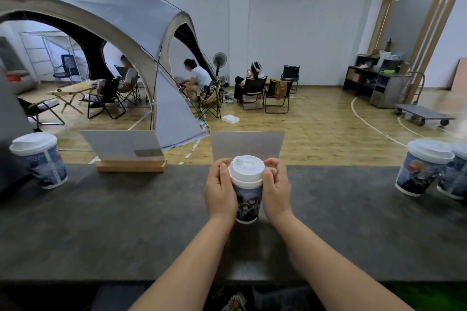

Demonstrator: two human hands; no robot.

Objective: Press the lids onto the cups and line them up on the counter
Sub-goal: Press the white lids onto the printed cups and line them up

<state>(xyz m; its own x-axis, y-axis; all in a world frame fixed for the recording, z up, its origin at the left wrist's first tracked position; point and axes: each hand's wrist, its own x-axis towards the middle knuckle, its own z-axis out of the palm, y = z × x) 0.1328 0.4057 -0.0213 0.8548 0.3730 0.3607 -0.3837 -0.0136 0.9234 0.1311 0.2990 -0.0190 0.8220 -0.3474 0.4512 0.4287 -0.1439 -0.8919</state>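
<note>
Dark counter (101, 222): matte, stone-like, mottled grey, spanning the view edge to edge. Beyond it, wood floor and a grey dome tent (113, 20) at 10 o'clock.

Three lidded cups stand apart from the work: one cup at 9 o'clock (40, 161), a pair at 3 o'clock (422, 166), the two touching or nearly so.

Centre cup (247, 199): upright on the counter, long axis vertical, tapered paper wall with dark printed art, smooth. White plastic lid (247, 168) on top, domed, with a raised sip flap; its skirt appears not fully down over the cup's rim, judged from the stepped white band.

Left hand (220, 192) at the cup's 9 o'clock, right hand (276, 190) at its 3 o'clock, both equally near. Each wraps the upper wall, fingers curled, thumbs up at the lid's edge.

Judgement: next press goes straight down along the cup's axis.
</note>
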